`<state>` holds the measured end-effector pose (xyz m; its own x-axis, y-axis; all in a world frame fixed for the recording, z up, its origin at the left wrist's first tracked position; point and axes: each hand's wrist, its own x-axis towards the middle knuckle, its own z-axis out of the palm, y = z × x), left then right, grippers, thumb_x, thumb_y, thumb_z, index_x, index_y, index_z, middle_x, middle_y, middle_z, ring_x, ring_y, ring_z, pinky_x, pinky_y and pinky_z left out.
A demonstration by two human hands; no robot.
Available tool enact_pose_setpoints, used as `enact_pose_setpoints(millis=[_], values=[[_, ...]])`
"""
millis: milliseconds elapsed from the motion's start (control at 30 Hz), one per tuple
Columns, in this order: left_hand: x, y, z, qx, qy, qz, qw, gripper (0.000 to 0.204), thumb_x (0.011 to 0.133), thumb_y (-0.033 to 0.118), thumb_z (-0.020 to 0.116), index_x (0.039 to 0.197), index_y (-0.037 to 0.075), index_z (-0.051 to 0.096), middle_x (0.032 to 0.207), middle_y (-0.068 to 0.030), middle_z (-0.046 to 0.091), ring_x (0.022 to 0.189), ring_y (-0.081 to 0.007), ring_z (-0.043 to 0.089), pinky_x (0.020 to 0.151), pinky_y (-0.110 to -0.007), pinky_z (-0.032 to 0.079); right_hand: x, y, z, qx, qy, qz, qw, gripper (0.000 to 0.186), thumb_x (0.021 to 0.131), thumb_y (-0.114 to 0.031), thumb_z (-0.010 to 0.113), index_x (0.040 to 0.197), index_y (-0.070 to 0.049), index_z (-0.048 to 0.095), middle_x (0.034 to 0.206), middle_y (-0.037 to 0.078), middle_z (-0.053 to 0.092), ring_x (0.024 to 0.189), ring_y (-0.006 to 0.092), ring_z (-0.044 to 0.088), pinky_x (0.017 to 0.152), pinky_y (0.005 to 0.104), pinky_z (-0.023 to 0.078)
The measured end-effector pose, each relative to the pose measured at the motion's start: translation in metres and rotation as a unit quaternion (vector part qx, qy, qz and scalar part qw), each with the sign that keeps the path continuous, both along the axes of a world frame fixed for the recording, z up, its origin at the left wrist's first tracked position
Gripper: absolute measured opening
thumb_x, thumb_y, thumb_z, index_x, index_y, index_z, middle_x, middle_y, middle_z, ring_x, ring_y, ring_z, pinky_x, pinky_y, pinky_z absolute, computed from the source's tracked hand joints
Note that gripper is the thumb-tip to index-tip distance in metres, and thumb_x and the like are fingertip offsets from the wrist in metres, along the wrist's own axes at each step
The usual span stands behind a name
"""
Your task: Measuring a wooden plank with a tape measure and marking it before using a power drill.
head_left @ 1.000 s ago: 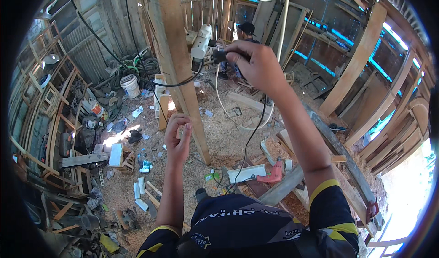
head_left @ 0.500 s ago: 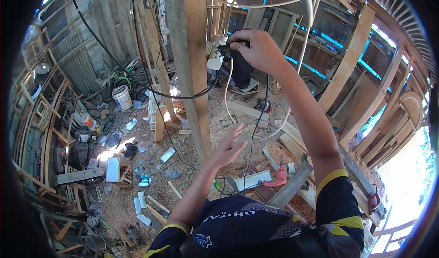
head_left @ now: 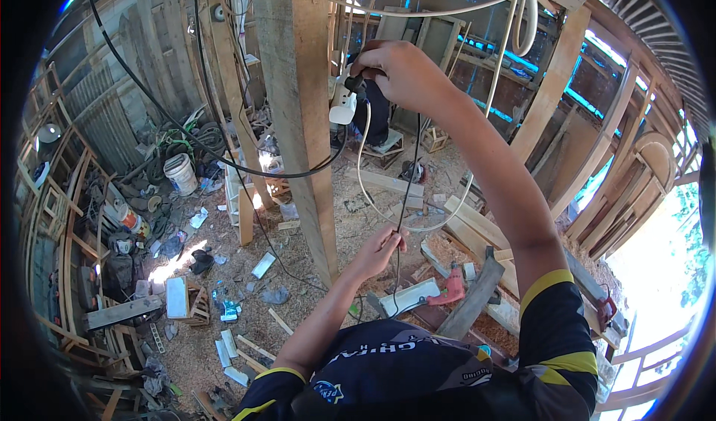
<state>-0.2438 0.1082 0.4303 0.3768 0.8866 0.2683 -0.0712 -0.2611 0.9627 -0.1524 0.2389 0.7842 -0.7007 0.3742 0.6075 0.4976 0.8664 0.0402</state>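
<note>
My right hand reaches up beside the wooden post and pinches a black plug at the top of a white socket strip. Whether the plug's pins sit in the socket is hidden. From that hand a thin black cord hangs down. Lower down, my left hand is closed around this cord. A cream cable loops down close to the strip, and a thicker black cable rises to it from the left. On the floor by the cord's lower end lies a red power drill.
A thick wooden post stands just left of the strip. Planks and a grey beam lie at the right. Scraps, a white bucket and a small wooden crate litter the sawdust-covered floor at left.
My left hand has gone from open fingers to closed around the black cord. My right hand stays at the socket strip, which now hangs turned differently. The whole view has shifted slightly.
</note>
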Motion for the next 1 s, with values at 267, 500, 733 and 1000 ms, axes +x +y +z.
enact_pose_setpoints(millis=[267,500,733,1000], values=[[-0.005,-0.002,0.004,0.013,-0.031,0.084,0.996,0.026,0.116,0.015,0.055,0.133,0.002,0.068,0.100,-0.0038,0.072,0.087,-0.0105,0.062,0.078,-0.029,0.048,-0.007,0.014,-0.005,-0.072,-0.014,0.028,0.997,0.023,0.094,0.006,0.070,0.111,-0.004,0.082,0.114,0.012,0.078,0.107,0.0334,0.075,0.095,0.0421,0.060],[-0.021,-0.012,0.020,-0.023,0.013,0.136,0.990,0.026,0.116,0.013,0.055,0.131,-0.003,0.069,0.104,-0.0060,0.072,0.097,-0.0120,0.065,0.088,-0.029,0.050,-0.011,0.021,-0.010,-0.019,-0.032,0.043,0.998,0.021,0.094,0.004,0.072,0.109,-0.005,0.082,0.114,0.011,0.078,0.108,0.0331,0.074,0.096,0.0431,0.061],[-0.033,-0.004,0.018,0.012,-0.007,0.175,0.984,0.023,0.114,0.010,0.058,0.127,-0.004,0.069,0.100,-0.0084,0.074,0.099,-0.0157,0.073,0.089,-0.031,0.054,-0.011,0.020,-0.013,-0.037,-0.041,0.026,0.998,0.024,0.093,0.005,0.068,0.111,-0.004,0.081,0.122,0.013,0.078,0.114,0.0365,0.073,0.103,0.0442,0.058],[-0.035,-0.005,0.015,0.032,-0.020,0.182,0.983,0.028,0.116,0.014,0.056,0.132,-0.004,0.069,0.102,-0.0052,0.071,0.094,-0.0119,0.065,0.084,-0.029,0.051,-0.015,0.018,-0.009,-0.048,-0.050,0.022,0.997,0.026,0.092,0.007,0.068,0.113,-0.004,0.080,0.121,0.013,0.078,0.116,0.0362,0.072,0.104,0.0434,0.058]])
